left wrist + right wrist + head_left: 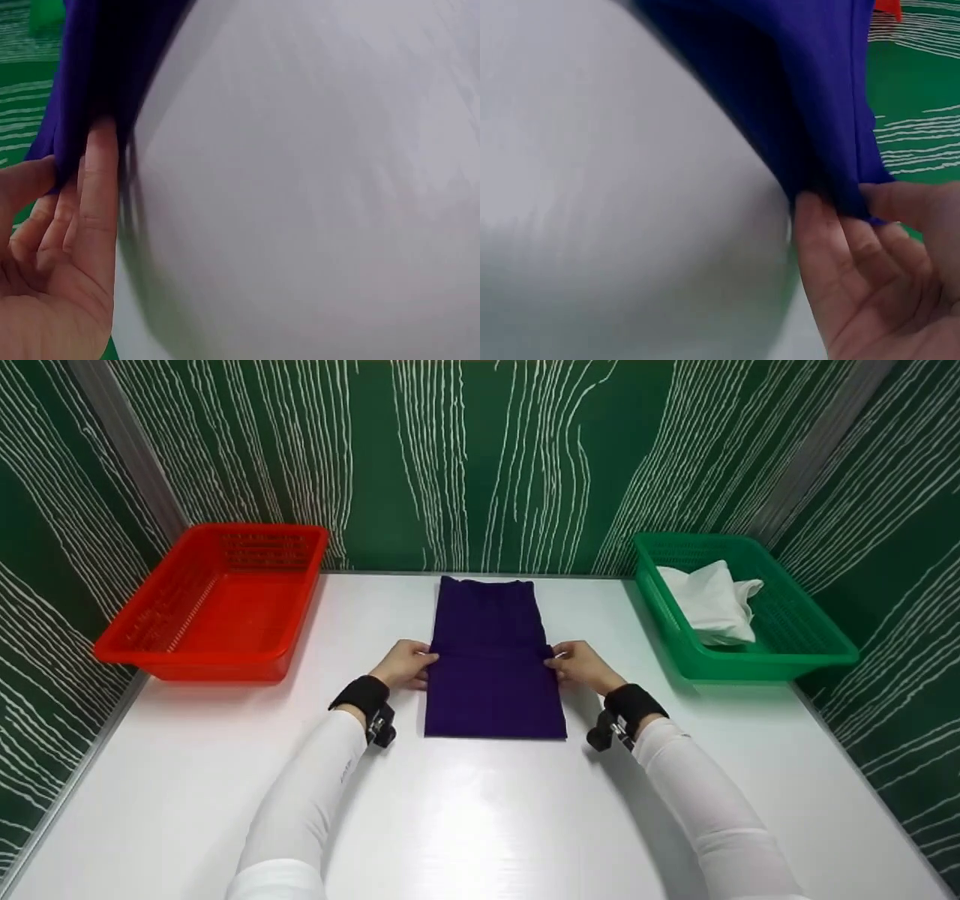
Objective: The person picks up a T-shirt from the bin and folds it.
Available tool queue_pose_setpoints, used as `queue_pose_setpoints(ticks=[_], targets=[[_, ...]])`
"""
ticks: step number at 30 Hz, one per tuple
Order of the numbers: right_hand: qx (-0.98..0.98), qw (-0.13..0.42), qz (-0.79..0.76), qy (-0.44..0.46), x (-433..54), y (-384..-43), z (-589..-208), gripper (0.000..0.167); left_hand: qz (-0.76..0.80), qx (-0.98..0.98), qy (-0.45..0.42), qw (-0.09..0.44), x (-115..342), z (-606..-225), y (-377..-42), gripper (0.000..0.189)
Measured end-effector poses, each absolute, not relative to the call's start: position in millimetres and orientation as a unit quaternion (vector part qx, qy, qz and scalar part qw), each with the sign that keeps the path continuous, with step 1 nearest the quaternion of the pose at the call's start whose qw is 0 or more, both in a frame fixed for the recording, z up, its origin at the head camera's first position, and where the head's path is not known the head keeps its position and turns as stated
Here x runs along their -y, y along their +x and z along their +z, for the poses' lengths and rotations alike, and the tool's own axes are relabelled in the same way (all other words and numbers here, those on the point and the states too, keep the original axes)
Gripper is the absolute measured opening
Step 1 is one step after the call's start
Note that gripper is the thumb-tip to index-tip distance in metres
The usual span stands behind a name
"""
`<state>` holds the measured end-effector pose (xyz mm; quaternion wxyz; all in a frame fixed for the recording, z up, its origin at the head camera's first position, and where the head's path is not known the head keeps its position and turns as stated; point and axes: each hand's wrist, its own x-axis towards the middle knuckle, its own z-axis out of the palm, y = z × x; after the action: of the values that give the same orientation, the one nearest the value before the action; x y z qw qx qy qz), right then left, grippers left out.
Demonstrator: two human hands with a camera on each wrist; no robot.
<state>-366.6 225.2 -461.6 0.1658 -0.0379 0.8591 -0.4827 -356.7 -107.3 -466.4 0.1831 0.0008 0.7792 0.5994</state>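
A dark purple folded cloth (495, 690) lies lengthwise on the white table, with a crease running across it between the two hands. My left hand (405, 664) pinches its left edge at that crease; in the left wrist view the thumb presses from one side and the fingers reach under the purple fabric (75, 90). On the opposite edge, my right hand (583, 666) pinches the cloth the same way. The right wrist view has the thumb (900, 202) over the hanging fabric (817, 97) and the fingers behind it.
A red plastic basket (300, 622) stands at the back left. At the back right, a green basket (795, 664) holds a crumpled white cloth (709, 600). Green walls with white streaks (495, 472) close off the back and both sides of the table (465, 825).
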Motion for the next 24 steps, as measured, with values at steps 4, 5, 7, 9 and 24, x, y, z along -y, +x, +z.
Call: queue_pose_setpoints(ticks=[4,5,7,9,24], targets=[[-0.874,0.139,-0.466,-0.016,-226,-364,-464,0.033,0.601,-0.782,-0.028,0.162,104,-467,-355,0.044],[-0.876,0.132,-0.463,-0.016,-226,-364,-464,0.034,0.597,-0.787,-0.028,0.152,105,-467,-355,0.046],[-0.887,0.11,-0.447,-0.028,-227,-361,-464,0.034,0.579,-0.805,-0.017,0.126,106,-467,-355,0.048],[-0.906,0.076,-0.413,-0.053,-228,-357,-463,0.032,0.543,-0.835,0.007,0.093,108,-467,-352,0.049],[-0.914,-0.035,-0.069,-0.399,-235,-287,-460,0.043,0.183,-0.898,0.401,-0.011,123,-473,-278,0.036]])
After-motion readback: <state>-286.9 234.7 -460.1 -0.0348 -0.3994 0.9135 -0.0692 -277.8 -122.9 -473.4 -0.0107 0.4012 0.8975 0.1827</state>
